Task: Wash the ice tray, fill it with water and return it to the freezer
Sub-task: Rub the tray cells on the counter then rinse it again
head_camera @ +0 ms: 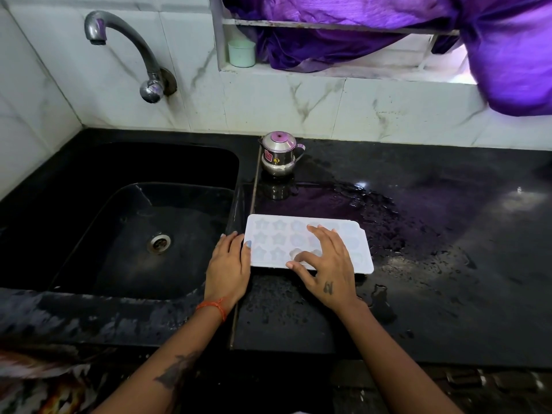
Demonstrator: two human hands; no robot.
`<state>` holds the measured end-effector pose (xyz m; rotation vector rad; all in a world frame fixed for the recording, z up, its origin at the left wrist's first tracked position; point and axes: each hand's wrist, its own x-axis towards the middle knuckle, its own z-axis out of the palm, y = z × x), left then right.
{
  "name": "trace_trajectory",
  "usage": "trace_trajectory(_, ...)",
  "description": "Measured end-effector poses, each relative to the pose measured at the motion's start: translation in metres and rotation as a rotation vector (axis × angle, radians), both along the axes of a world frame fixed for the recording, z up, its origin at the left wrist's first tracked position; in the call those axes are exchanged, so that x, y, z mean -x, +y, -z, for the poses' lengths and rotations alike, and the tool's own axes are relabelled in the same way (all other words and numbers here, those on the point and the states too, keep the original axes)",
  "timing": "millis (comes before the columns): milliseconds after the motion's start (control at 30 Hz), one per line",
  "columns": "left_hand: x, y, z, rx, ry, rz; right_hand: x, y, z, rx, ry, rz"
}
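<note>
At the far left, the tap (pixel 119 43) curved out from the tiled wall above the black sink (pixel 143 222), with no water visibly running. Just right of the basin, the left hand (pixel 228 264) lay with fingers fairly straight against the short left edge of the ice tray (pixel 277 243), its thumb resting on the rim. The white tray sat flat on the wet black desk (pixel 433 264), beside the sink, its star-shaped moulds facing up. The right hand (pixel 327 264) was spread over the tray's middle, fingertips pressing into the moulds and gripping nothing. Behind the tray stood a small steel pot (pixel 279 153).

The washing seemed not yet begun. To do it well, the person would probably need a firm hold on both short ends, since the plastic looked thin and slippery on the wet surface, then keep it level while moving it under the tap.
</note>
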<state>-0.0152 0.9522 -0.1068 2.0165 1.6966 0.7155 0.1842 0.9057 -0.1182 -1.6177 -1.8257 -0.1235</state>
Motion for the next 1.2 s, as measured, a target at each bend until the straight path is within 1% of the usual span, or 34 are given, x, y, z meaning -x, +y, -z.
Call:
trace_trajectory(300, 0.0, -0.001, -0.001, 0.006, -0.012, 0.001, 0.0, 0.0, 0.003, 0.006, -0.036, 0.038)
trace_trajectory(533, 0.0, -0.001, -0.002, 0.003, -0.016, 0.01, 0.001, 0.0, 0.002, 0.002, -0.036, 0.026)
trace_trajectory(967, 0.002, 0.0, -0.001, 0.01, -0.026, 0.013, 0.002, -0.001, -0.001, -0.044, 0.04, -0.011)
trace_trajectory(1067, 0.001, 0.0, 0.0, 0.004, -0.026, 0.011, 0.005, -0.001, -0.006, -0.054, 0.081, -0.017)
trace_trajectory(1200, 0.001, 0.0, 0.0, 0.006, -0.023, 0.01, 0.016, 0.004, -0.014, -0.071, 0.085, -0.044)
